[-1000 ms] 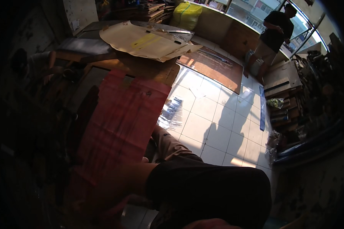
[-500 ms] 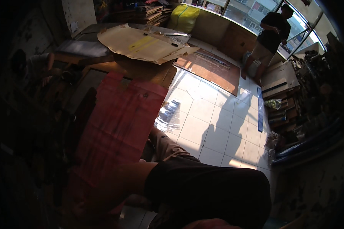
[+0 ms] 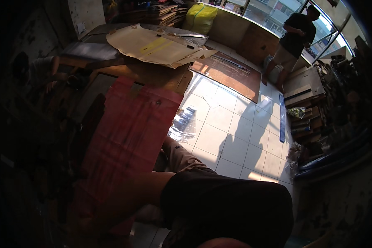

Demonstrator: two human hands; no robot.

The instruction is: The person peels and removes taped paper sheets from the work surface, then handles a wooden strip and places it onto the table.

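Observation:
A long red sheet [image 3: 128,120], creased and marked with darker streaks, lies over the work surface on my left. My right arm, in a black sleeve, reaches leftward across its near end. Deep shadow covers my right hand [image 3: 87,223] at the lower left, over or beside the sheet's near edge. Its fingers, and anything in them, cannot be made out. My left hand is not in view. A leg in brown trousers [image 3: 184,157] shows beside the sheet, beyond my forearm.
A large tan sheet [image 3: 149,43] rests on the wooden table [image 3: 165,78] past the red one. A brown board [image 3: 231,78] lies on the tiled floor [image 3: 215,132]. One person [image 3: 297,37] stands by the windows; another [image 3: 43,72] is at the dark left. Stacked scraps [image 3: 318,107] line the right.
The whole view has shifted very slightly. My right arm stays across the near end of the red sheet, with hardly any movement.

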